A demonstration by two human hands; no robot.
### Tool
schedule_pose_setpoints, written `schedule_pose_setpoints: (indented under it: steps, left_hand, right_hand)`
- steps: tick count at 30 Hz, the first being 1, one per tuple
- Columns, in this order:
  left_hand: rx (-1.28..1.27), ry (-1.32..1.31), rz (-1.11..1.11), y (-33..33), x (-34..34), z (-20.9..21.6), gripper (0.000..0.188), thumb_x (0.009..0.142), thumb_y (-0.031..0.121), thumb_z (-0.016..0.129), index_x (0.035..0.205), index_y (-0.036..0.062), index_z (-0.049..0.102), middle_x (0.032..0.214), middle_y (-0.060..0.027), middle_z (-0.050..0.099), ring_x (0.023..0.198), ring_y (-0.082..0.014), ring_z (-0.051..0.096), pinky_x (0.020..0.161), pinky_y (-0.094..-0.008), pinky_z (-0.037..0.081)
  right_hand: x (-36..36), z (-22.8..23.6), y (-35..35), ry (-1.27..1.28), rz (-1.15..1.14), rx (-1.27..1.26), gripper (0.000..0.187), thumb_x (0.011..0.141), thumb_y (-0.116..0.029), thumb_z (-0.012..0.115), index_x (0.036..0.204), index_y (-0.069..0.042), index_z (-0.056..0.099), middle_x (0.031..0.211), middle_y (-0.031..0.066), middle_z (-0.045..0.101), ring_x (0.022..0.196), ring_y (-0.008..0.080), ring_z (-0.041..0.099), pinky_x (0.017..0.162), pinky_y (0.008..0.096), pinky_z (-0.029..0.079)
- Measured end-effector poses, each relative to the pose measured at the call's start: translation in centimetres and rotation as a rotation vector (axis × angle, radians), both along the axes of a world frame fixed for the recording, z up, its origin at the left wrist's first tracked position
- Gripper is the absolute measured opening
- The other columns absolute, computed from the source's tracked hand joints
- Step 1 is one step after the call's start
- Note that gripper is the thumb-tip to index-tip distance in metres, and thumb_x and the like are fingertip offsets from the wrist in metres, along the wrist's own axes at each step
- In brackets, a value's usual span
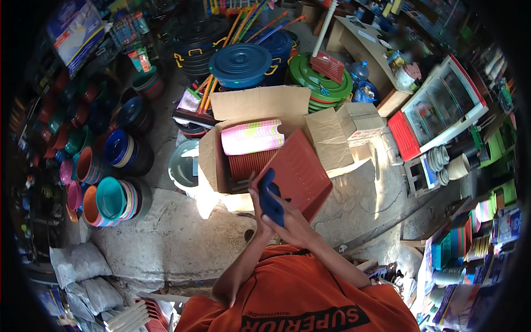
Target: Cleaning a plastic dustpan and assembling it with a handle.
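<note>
A red ridged dustpan (301, 174) is held tilted in front of my chest, over the near right corner of an open cardboard box (263, 102). At its near left edge sits a dark blue piece (270, 193); whether it is a cloth or a handle I cannot tell. My left hand (259, 202) is closed along the blue piece's left side. My right hand (290, 221) grips low, at the dustpan's near edge, with its thumb against the blue piece. Some fingers of both hands are hidden. Inside the box are stacked pink-and-green pieces (251, 137) and stacked red ridged pieces (251, 164).
A pale bucket (184, 166) stands left of the box. Behind it are large lidded tubs, one with a blue lid (240, 63), another with a green lid (321, 77). Stacked basins (110, 199) line the left. A red-and-white glass-fronted cabinet (442, 110) stands right.
</note>
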State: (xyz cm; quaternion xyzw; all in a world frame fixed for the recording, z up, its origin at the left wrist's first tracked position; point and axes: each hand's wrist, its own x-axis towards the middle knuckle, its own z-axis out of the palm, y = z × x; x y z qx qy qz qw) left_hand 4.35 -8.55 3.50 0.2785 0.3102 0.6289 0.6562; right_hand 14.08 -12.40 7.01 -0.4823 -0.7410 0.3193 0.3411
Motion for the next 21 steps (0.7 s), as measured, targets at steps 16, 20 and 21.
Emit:
schedule_pose_setpoints:
  steps: [16, 20, 21]
  left_hand:
    - [-0.139, -0.358, -0.257, 1.5, -1.9, -3.1, 0.078, 0.098, 0.069, 0.034, 0.146, 0.0077, 0.038, 0.140, -0.0112, 0.050, 0.124, -0.0238, 0.053, 0.108, -0.0392, 0.039]
    - [-0.235, 0.065, 0.039, 1.8, 0.9, -0.2, 0.076, 0.099, 0.066, 0.035, 0.146, 0.0065, 0.039, 0.143, -0.0123, 0.048, 0.128, -0.0248, 0.050, 0.109, -0.0387, 0.038]
    - [-0.266, 0.034, 0.070, 1.6, 1.0, -0.5, 0.075, 0.100, 0.064, 0.035, 0.147, 0.0060, 0.038, 0.144, -0.0120, 0.048, 0.130, -0.0251, 0.049, 0.110, -0.0389, 0.037]
  right_hand:
    - [4.7, 1.6, 1.6, 0.030, 0.142, -0.002, 0.053, 0.096, -0.025, 0.061, 0.143, -0.007, 0.047, 0.151, 0.0190, 0.041, 0.135, 0.0379, 0.046, 0.112, 0.0429, 0.039]
    - [9.4, 0.5, 4.8, -0.263, -0.061, 0.080, 0.069, 0.086, -0.013, 0.066, 0.147, -0.002, 0.038, 0.156, 0.0223, 0.031, 0.141, 0.0402, 0.035, 0.118, 0.0434, 0.031]
    - [10.6, 0.8, 5.7, -0.455, -0.186, 0.166, 0.074, 0.082, -0.008, 0.067, 0.148, 0.000, 0.035, 0.156, 0.0245, 0.029, 0.143, 0.0415, 0.030, 0.120, 0.0441, 0.028]
